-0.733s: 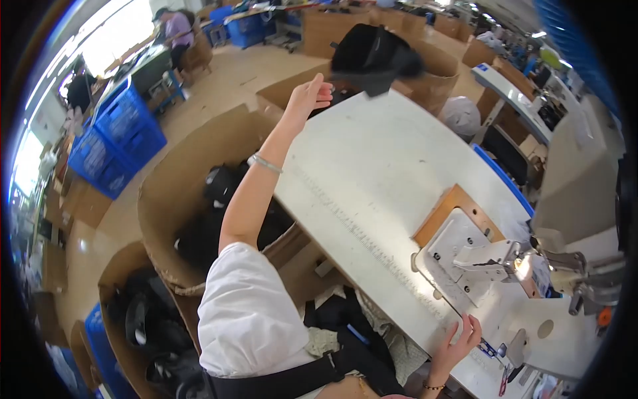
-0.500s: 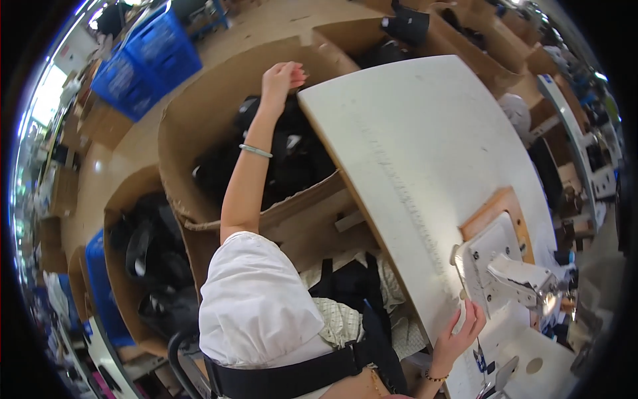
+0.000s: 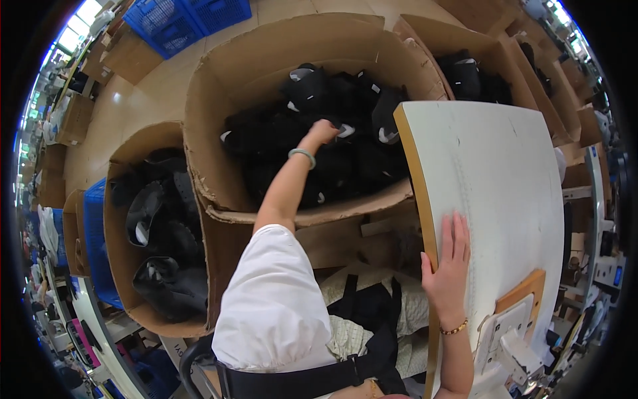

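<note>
Head view: left hand [image 3: 323,131] reaching deep into large cardboard box [image 3: 219,100], fingers curled down onto black cap pieces [image 3: 345,113] near the top of the heap; whether anything is actually pinched, impossible to tell, fingertips hidden against the dark fabric. Right hand [image 3: 446,266] flat and open on left edge of white worktable [image 3: 505,173], holding nothing, just bracing. Pieces probably light, soft and floppy, with stiffer curved parts showing pale linings; likely to snag or drag neighbours along, so best taken by a firm edge or brim of the topmost one, lifted straight up. Box walls tall, torn and sagging at near rim, table corner overhanging box just right of the hand: little room to the right, open room upward and toward the body. Second cardboard box [image 3: 126,219] of black pieces to the left, well apart. Sewing machine [image 3: 518,339] at near right of table, beyond the bracing hand.
</note>
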A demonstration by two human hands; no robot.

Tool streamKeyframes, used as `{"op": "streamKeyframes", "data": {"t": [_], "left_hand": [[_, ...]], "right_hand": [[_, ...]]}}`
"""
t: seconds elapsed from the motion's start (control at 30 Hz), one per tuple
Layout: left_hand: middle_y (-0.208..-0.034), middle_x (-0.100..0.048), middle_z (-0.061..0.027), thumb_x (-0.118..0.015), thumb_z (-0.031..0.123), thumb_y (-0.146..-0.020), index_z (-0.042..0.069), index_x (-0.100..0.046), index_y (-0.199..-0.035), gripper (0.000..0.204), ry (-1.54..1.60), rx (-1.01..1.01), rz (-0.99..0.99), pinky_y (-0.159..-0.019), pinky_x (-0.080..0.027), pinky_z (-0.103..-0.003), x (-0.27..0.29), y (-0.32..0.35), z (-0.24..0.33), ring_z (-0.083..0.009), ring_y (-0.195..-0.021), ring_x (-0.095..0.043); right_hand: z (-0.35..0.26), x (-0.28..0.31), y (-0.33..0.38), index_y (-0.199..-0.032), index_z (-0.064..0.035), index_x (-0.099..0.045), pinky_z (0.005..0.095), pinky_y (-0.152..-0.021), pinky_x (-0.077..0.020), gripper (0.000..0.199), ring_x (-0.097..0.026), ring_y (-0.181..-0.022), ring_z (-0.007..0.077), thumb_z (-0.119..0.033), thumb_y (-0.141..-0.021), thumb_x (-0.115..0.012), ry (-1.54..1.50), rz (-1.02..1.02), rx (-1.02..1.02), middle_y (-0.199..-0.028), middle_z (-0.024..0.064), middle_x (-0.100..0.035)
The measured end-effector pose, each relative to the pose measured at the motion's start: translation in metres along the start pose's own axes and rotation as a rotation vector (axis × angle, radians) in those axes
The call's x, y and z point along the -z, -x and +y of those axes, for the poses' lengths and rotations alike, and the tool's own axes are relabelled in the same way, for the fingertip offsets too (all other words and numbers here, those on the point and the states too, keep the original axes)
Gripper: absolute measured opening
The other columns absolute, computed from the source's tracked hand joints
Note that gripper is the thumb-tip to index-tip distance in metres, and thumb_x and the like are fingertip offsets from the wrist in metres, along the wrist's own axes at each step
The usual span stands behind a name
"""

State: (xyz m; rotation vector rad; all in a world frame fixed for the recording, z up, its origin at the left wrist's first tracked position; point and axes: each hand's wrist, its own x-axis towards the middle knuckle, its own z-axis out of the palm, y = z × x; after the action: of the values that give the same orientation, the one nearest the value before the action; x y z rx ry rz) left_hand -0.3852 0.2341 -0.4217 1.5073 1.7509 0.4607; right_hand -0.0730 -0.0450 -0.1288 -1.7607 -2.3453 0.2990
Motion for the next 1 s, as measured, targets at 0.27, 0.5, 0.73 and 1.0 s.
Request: {"op": "streamKeyframes", "data": {"t": [0.27, 0.5, 0.73, 1.0], "left_hand": [[-0.127, -0.045, -0.0291, -0.076, 0.048, -0.065, -0.012, -0.033, -0.130, 0.098, 0.618, 0.039, 0.321, -0.099, -0.039, -0.037, -0.147, -0.105, 0.068, -0.0372, -0.120, -0.045], [-0.104, -0.051, -0.0209, -0.072, 0.033, -0.073, -0.008, -0.049, -0.109, 0.059, 0.691, -0.038, 0.310, -0.087, -0.040, -0.037, -0.184, -0.125, 0.069, -0.0327, -0.100, -0.049], [-0.088, -0.056, -0.0098, -0.067, 0.022, -0.080, -0.004, -0.060, -0.090, 0.029, 0.633, -0.428, 0.326, -0.076, -0.040, -0.031, 0.020, -0.044, 0.119, -0.0197, -0.084, -0.051], [-0.098, -0.063, -0.0038, -0.064, 0.012, -0.086, -0.003, -0.060, -0.105, 0.024, 0.921, -0.726, 0.487, -0.079, -0.043, -0.022, 0.202, 0.171, 0.221, -0.0089, -0.088, -0.057]], "right_hand": [[0.003, -0.007, -0.006, -0.136, -0.0011, -0.037, 0.0455, -0.109, -0.0256, 0.063, -0.027, -0.133, 0.0387, -0.007, -0.078, -0.061, -0.013, 0.037, -0.055, -0.142, 0.0194, -0.032], [0.003, -0.003, -0.006, -0.135, -0.0021, -0.039, 0.0441, -0.107, -0.0289, 0.063, -0.031, -0.132, 0.0345, -0.008, -0.076, -0.062, -0.038, 0.053, -0.080, -0.141, 0.0167, -0.034], [0.007, -0.005, 0.000, -0.135, -0.0022, -0.037, 0.0431, -0.109, -0.0281, 0.065, -0.029, -0.132, 0.0338, -0.006, -0.075, -0.060, -0.066, 0.121, -0.009, -0.141, 0.0164, -0.033], [0.020, -0.011, 0.010, -0.133, -0.0022, -0.039, 0.0427, -0.107, -0.0311, 0.061, -0.032, -0.130, 0.0351, -0.006, -0.076, -0.060, -0.094, 0.313, 0.085, -0.137, 0.0183, -0.036]]}}
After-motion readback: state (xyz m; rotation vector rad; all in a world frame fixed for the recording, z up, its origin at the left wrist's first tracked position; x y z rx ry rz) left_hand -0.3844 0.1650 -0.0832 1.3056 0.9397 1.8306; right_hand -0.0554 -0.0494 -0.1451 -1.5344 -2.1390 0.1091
